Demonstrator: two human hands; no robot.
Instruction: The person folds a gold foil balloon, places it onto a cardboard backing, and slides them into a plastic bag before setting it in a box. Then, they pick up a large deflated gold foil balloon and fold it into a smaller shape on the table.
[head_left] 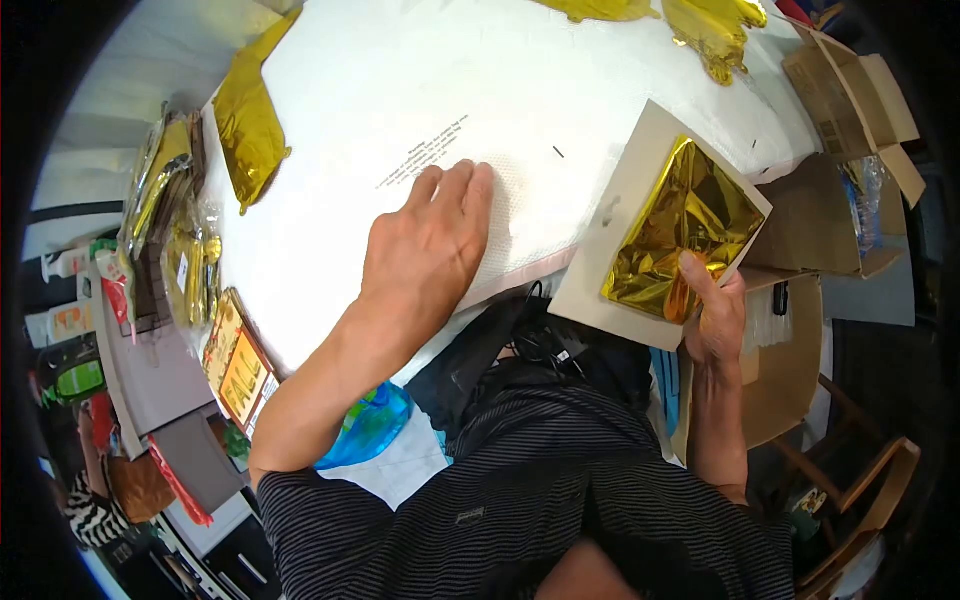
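Fingers of the right hand [716, 315] are closed on the lower right edge of the card [590, 260], the thumb laid over its foil [690, 220], both slanted lengthwise toward the upper right, while the left hand [430, 235], holding nothing visible, is rested palm-down on the table [350, 80], well apart leftward.

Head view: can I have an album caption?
Right hand holds crinkled gold foil on card, left hand over the white table.

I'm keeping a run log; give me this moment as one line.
left hand: palm-down over white table | right hand: gripping card and gold foil
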